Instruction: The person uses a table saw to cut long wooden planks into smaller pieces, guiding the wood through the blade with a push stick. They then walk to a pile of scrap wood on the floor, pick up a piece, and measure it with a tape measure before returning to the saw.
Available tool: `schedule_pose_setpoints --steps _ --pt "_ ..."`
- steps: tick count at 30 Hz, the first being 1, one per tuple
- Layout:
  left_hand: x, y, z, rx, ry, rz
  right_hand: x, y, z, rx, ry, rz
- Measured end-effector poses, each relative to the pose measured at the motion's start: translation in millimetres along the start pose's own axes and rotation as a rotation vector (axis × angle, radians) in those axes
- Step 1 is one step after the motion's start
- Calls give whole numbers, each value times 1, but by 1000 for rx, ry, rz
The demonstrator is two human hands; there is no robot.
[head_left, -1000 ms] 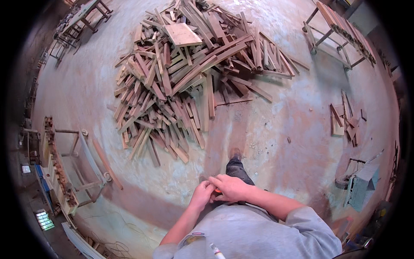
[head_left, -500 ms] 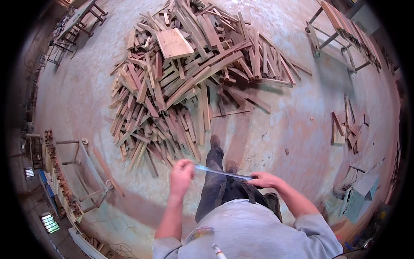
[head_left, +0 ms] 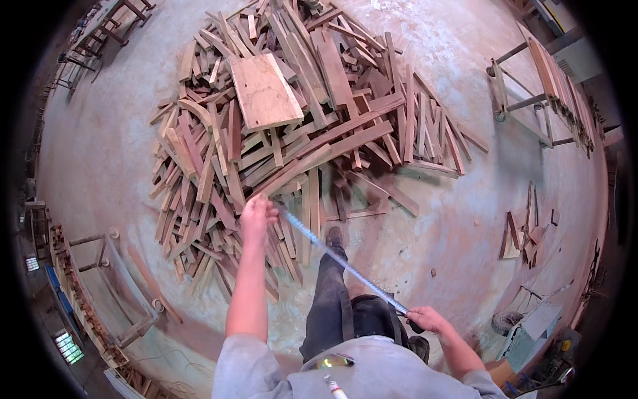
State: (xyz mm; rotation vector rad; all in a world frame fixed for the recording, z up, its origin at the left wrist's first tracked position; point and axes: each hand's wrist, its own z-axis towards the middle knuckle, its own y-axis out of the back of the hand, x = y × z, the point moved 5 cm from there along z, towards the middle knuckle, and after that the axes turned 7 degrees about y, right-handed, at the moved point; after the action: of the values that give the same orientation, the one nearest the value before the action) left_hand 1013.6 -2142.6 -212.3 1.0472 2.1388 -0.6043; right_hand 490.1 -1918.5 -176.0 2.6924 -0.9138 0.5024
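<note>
Spreading over the stained floor (head_left: 113,139), a broad pile (head_left: 332,73) of loose wooden sticks and boards fronts a person in a grey shirt (head_left: 379,366) and dark trousers (head_left: 323,319). At right, a wheeled rack (head_left: 527,102) carries long planks (head_left: 561,86) side by side; at left, a long stand (head_left: 133,332) bears a row of wooden pieces (head_left: 73,292). A boxlike grey-green metal cart (head_left: 531,332) with a dark tyre (head_left: 506,324) sits at lower right, its contents impossible to make out from this angle. One wide pale board (head_left: 266,93) lies across the narrower pieces of the pile. A small heap of scrap wood (head_left: 528,233) rests on the floor beyond the cart.

A pale measuring tape (head_left: 345,264) stretches on a slant between the person's hands, above the legs, its upper end seen against the pile's near edge. The hands are well apart: the left hand (head_left: 256,216), slightly blurred, is raised with fingers closed at that end, while the right hand (head_left: 427,319), lower, grips the other. A white pen-like stick (head_left: 337,389) shows at the chest; whether a pocket holds it cannot be told.
</note>
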Motion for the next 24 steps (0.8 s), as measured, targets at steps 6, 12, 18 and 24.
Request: schedule_pose_setpoints --steps 6,12,18,24 --pt "30 -18 179 -54 230 -166 -39 12 8 -178 -159 339" --pt "52 -48 303 -125 242 -409 -18 18 -12 -266 -396 596" --pt "53 -85 396 -149 220 -555 -8 10 -12 -323 -439 596" --pt "52 -111 449 -206 101 -772 55 31 0 -304 -293 558"
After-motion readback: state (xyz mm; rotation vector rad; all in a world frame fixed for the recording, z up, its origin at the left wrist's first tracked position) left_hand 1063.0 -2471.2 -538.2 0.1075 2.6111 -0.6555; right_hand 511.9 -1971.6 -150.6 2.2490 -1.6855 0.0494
